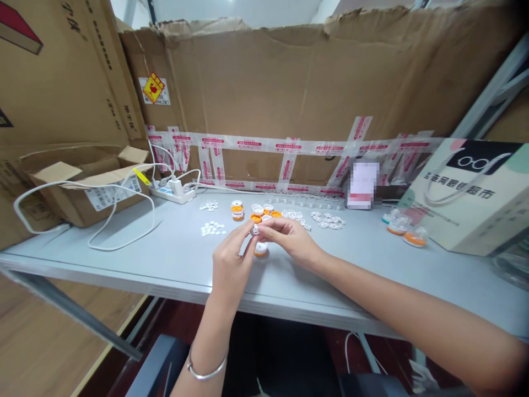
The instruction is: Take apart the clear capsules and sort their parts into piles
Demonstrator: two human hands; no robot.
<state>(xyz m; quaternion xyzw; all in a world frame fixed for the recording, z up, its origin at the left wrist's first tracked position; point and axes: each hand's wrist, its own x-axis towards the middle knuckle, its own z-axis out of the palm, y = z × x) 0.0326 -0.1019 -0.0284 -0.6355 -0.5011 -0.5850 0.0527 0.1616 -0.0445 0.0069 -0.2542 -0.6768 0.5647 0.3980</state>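
— What are your hands doing?

— My left hand (231,264) and right hand (289,238) meet above the middle of the grey tabletop (165,264). The fingers (243,234) of both hands are pinched shut on one small white disc (255,229), held between the fingertips just above the surface.

— What lies right under them?

— A round orange-and-white cap (260,249) sits on the tabletop directly below the disc, between my two hands.

— And farther back?

— A cluster of similar orange caps (256,212) sits just behind my hands. Loose white discs (212,227) are scattered to its left and more white pieces (327,220) to its right. A white power strip (172,191) with a looping cable lies at the back left, beside an open cardboard box (82,187). A printed paper bag (467,193) stands at the right, with a few more caps (414,237) in front of it.
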